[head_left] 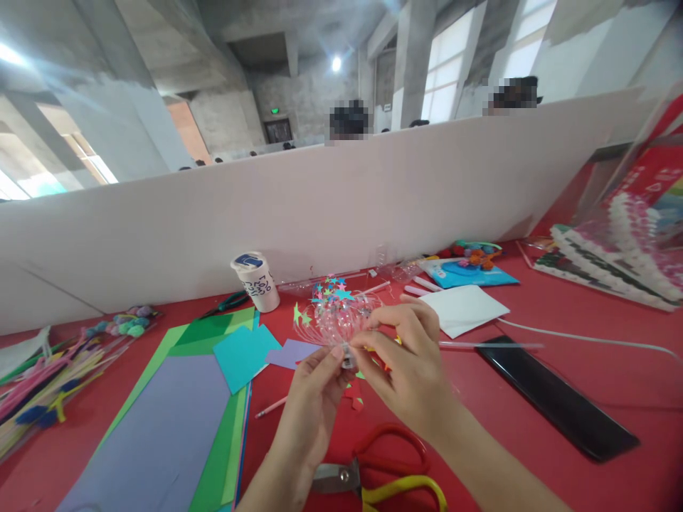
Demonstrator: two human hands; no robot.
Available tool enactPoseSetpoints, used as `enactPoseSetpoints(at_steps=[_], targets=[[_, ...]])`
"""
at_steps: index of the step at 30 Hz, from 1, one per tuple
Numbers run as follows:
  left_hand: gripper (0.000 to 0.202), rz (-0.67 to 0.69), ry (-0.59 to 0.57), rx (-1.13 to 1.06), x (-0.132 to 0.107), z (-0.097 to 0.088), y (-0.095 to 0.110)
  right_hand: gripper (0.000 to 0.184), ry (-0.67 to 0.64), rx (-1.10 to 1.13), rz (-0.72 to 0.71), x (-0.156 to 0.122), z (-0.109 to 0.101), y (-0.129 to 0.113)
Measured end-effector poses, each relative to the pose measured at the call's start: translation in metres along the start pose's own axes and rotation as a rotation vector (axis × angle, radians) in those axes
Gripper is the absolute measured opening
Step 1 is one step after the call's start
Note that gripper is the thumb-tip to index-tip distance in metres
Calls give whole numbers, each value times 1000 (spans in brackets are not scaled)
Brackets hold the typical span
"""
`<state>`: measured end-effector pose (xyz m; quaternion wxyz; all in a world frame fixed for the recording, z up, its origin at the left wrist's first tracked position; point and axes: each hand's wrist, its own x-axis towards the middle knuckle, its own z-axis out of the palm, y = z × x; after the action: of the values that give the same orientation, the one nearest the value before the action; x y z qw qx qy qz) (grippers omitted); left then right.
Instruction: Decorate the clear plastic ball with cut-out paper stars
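Between my two hands is a clear plastic bunch of thin curved strands (340,320), with small blue, pink and green paper stars at the strand tips. My left hand (319,398) pinches its narrow base from the left, thumb on top. My right hand (413,363) closes thumb and forefinger at the same base from the right; a small pale bit shows there. Just below my hands lie scissors (349,478) with one red and one yellow handle. Paper scraps (356,403) and a pink pencil-like stick (271,407) rest close by.
Coloured paper sheets (160,419) are stacked at left, pipe cleaners (48,384) beyond them. A white cup (257,284) stands by the white partition (299,213). To the right are white paper (464,309), a blue packet (474,274), a black flat object (560,398) and bagged craft pieces (613,249).
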<state>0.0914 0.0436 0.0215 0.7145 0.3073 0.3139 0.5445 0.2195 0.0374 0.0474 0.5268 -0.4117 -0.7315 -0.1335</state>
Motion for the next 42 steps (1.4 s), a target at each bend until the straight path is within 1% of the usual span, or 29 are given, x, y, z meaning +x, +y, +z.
enactPoseSetpoints(at_steps=[4,9,13,19,23,26,28,30,33,35,37,39,42], targets=[[11,-9,5,-14,-1,0,1,15,20,-14,-11,-2,1,-1],[10,27,9,44,-1,-2,2,12,-27,4,5,1,-2,0],[10,26,4,44,0,-1,1,13,-46,-4,-26,0,-1,1],[13,-8,41,8,1,-2,0,13,-87,-22,-88,0,0,6],[11,83,28,105,5,-6,2,11,-111,16,-36,4,-6,7],[16,161,43,160,7,-8,5,11,-110,32,-12,6,-12,8],[16,181,8,204,9,-11,6,8,-104,41,-18,7,-16,8],[16,201,-19,239,10,-14,6,6,-70,46,-21,8,-21,8],[21,266,54,239,13,-19,5,9,3,45,-5,9,-27,8],[24,301,94,246,14,-22,6,11,19,61,5,10,-29,8],[26,319,108,256,15,-24,6,12,-3,111,8,10,-27,7],[29,350,146,246,14,-25,7,10,-53,170,11,9,-23,6],[27,384,195,252,13,-26,7,10,-99,190,22,7,-15,4]])
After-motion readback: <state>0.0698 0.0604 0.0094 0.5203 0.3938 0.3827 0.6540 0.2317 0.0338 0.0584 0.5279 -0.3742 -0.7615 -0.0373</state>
